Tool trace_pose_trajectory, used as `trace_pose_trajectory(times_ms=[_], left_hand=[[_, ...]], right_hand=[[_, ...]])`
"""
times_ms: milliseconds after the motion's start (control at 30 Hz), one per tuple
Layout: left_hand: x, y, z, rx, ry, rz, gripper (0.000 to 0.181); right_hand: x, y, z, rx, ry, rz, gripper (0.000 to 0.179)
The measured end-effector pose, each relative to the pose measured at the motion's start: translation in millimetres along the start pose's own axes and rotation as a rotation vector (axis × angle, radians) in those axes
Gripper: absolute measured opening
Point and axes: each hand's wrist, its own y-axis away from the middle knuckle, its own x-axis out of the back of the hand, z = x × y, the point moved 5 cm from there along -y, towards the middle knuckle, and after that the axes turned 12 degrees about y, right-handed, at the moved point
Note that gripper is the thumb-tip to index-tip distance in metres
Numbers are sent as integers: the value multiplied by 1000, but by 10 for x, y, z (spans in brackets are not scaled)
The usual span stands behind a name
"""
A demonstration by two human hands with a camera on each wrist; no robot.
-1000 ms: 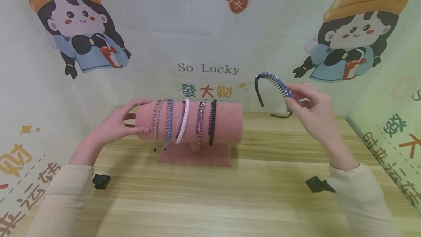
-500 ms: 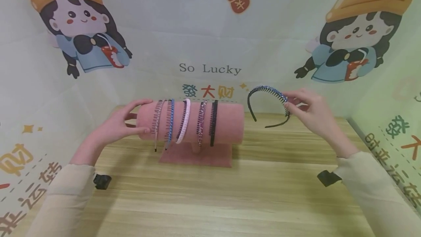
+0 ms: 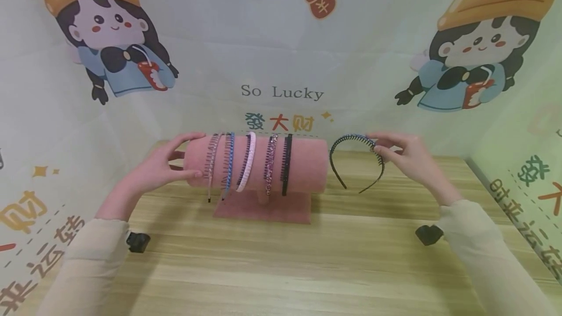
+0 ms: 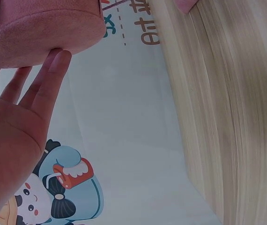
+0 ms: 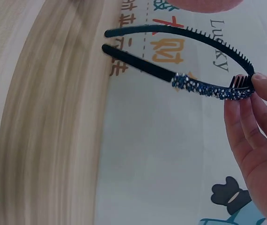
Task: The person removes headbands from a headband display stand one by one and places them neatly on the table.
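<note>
My right hand point(image 3: 408, 157) pinches a black toothed headband point(image 5: 201, 87) with blue glitter between thumb and fingers. Its loop hangs just off the right end of a pink plush headband stand point(image 3: 307, 165), tips pointing down. At the stand's left end, my left hand point(image 3: 153, 172) grips the roll, thumb in front and fingers over the top. Along the roll, from left to right, sit a thin silvery-pink headband point(image 3: 211, 160), a blue headband point(image 3: 230, 160), a white-pink headband point(image 3: 249, 160), a purple-pink glittery headband point(image 3: 270, 165) and a black headband point(image 3: 287, 165).
The stand's flat pink base point(image 3: 263, 212) rests on a wood-grain table point(image 3: 281, 267). Pale printed cloth point(image 3: 281, 48) with cartoon figures and lettering rises behind and at both sides. A black wrist mount point(image 3: 429, 234) juts from the right sleeve.
My right hand has lowered the blue-glitter headband and brought it left, turning its loop to hang downward beside the stand's right end. The left hand keeps its grip on the roll.
</note>
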Motion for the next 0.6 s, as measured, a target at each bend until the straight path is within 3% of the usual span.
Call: trace_pose_trajectory(times_ms=[333, 600], left_hand=[[-9, 21, 15, 25, 9, 4, 81], [-12, 20, 23, 47, 3, 5, 81]], right_hand=[[-207, -5, 96, 54, -45, -35, 25], [-252, 22, 132, 58, 60, -5, 21]])
